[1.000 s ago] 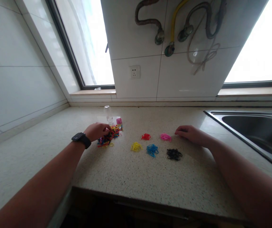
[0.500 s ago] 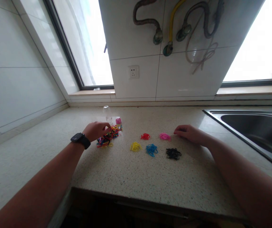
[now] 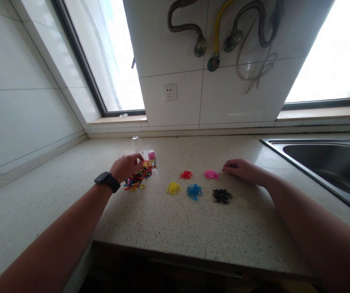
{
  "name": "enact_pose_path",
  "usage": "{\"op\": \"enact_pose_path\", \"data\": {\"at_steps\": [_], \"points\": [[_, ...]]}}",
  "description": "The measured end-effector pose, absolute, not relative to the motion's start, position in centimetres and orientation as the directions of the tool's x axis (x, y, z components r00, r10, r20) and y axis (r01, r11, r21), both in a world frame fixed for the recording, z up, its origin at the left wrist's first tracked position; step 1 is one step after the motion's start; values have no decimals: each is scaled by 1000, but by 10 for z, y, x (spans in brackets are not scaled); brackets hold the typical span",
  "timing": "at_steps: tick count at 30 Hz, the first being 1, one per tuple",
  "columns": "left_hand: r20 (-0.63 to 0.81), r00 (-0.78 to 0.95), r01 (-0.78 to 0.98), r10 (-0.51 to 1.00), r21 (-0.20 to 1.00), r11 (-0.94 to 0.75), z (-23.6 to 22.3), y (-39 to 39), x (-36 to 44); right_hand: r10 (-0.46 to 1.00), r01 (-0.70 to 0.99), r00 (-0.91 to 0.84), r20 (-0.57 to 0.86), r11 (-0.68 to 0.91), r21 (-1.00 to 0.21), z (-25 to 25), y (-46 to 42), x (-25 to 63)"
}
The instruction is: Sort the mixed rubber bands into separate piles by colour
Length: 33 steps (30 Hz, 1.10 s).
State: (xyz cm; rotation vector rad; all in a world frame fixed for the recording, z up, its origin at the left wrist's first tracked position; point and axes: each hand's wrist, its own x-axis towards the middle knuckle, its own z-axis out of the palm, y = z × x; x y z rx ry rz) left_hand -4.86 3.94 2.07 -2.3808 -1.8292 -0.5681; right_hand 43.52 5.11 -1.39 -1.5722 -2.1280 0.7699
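Note:
My left hand (image 3: 128,166), with a black watch on its wrist, hovers at the mixed pile of small coloured rubber bands (image 3: 143,174). Its fingers are pinched together, and what lies between them is hidden. To the right, my right hand (image 3: 238,168) rests on the counter beside the pink rubber bands (image 3: 211,174). Those fingers are closed, and I cannot make out anything in them. Between the hands lie separate heaps: red rubber bands (image 3: 186,174), yellow rubber bands (image 3: 174,188), blue rubber bands (image 3: 195,192) and black rubber bands (image 3: 222,196).
Behind my left hand stands a clear bottle (image 3: 136,143), next to a pink cap (image 3: 152,155). A steel sink (image 3: 280,152) is set into the speckled counter (image 3: 162,228) at right. Pipes and a socket (image 3: 170,92) are on the tiled wall.
My left hand has shifted slightly to the right over the mixed pile. My right hand and the sorted heaps stay in place; the view has tilted a little.

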Motion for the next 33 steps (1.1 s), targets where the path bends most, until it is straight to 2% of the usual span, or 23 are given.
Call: {"op": "enact_pose_path", "data": {"at_steps": [9,24,33], "points": [[248,171,907,954,338,-251,9,52,-58,950,745,-313,-20,232,-625,-12,49,433],[247,130,844,960,480,-238,7,54,-57,953,754,-300,-27,220,-619,-13,50,432],[208,100,763,973,611,-209,7,53,-56,950,748,-311,-11,237,-620,-14,51,433]]}}
